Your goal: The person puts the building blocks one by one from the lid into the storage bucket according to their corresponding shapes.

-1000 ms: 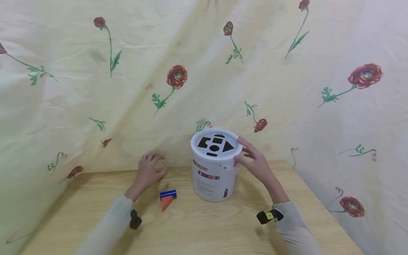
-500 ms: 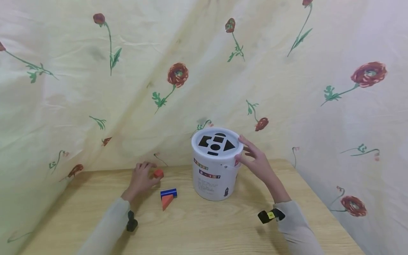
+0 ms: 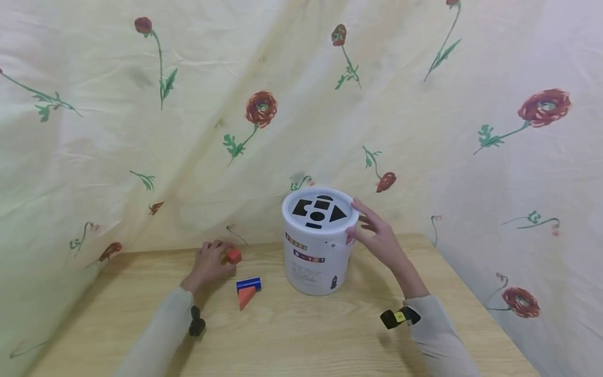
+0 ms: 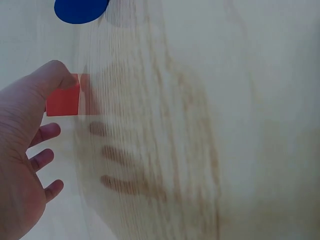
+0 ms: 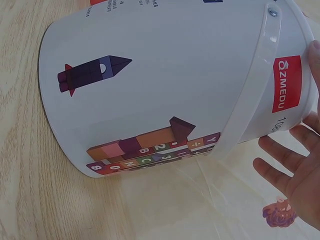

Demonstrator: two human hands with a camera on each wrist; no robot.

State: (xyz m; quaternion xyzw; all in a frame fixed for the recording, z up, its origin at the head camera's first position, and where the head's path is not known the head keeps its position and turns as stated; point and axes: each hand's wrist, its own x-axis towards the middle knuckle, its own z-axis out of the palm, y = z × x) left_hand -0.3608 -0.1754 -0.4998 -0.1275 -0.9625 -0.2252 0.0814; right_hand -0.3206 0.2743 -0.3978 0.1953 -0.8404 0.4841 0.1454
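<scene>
My left hand (image 3: 210, 263) is at the back left of the table, its thumb and a finger pinching a small red block (image 3: 233, 256). In the left wrist view, the thumb lies across one corner of that red block (image 4: 64, 102), and the other fingers extend below it. Close by lie a blue cylinder block (image 3: 248, 284) and an orange-red triangular block (image 3: 246, 297), touching in the head view. My right hand (image 3: 379, 241) rests against the rim of a white bucket (image 3: 311, 262), fingers spread. Its lid (image 3: 343, 202) has several shaped holes.
The wooden table (image 3: 301, 340) meets a floral cloth (image 3: 198, 131) hanging behind it and at both sides. Blue surface at the top of the left wrist view is one end of the cylinder. A strap-like handle (image 5: 250, 90) runs around the bucket's side.
My left hand has moved left and down, away from the bucket, and the red block has come into view at its fingertips. The right hand stays at the bucket's rim.
</scene>
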